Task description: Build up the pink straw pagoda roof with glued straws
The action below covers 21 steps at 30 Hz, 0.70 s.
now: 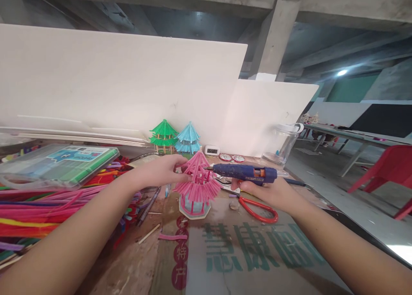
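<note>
A pink two-tiered model pavilion made of pipe cleaners stands on a small pale base at mid-table. At its upper left, my left hand is closed, fingers gripping the upper roof. My right hand wraps round a blue glue gun, whose nozzle points left and meets the pavilion between its two roofs; whether it touches I cannot tell. Below that hand lie red-handled scissors. A short pink pipe-cleaner piece rests in front of the base.
Bundles of coloured pipe cleaners and a clear plastic case fill the left. Behind stand a green model pavilion, a blue one, a small digital clock and a clear jug. White boards form the back.
</note>
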Motion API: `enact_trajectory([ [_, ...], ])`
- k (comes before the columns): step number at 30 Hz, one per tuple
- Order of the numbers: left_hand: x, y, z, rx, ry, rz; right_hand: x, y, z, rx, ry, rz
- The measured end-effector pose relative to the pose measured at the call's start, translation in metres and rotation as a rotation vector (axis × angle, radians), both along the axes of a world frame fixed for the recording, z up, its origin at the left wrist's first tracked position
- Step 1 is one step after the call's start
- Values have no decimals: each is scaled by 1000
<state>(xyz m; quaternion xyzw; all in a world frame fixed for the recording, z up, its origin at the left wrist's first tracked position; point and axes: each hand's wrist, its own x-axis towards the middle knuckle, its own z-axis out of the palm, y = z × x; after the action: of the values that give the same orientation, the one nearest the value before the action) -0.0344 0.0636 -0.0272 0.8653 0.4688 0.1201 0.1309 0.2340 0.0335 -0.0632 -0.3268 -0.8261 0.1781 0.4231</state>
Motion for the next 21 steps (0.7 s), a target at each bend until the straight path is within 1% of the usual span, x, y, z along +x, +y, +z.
enact_trajectory([
  [6, -2, 6, -4, -31, -16, -45, 4, 1, -2, -61, 7, -37],
  [11, -3, 8, -5, -37, -27, -62, 3, 2, -7, -14, 50, -81],
  [16, -3, 9, -5, -51, -35, -59, 0, 3, -11, -23, 111, -148],
  [21, -3, 9, -5, -49, -47, -63, -1, 3, -12, -47, 101, -138],
])
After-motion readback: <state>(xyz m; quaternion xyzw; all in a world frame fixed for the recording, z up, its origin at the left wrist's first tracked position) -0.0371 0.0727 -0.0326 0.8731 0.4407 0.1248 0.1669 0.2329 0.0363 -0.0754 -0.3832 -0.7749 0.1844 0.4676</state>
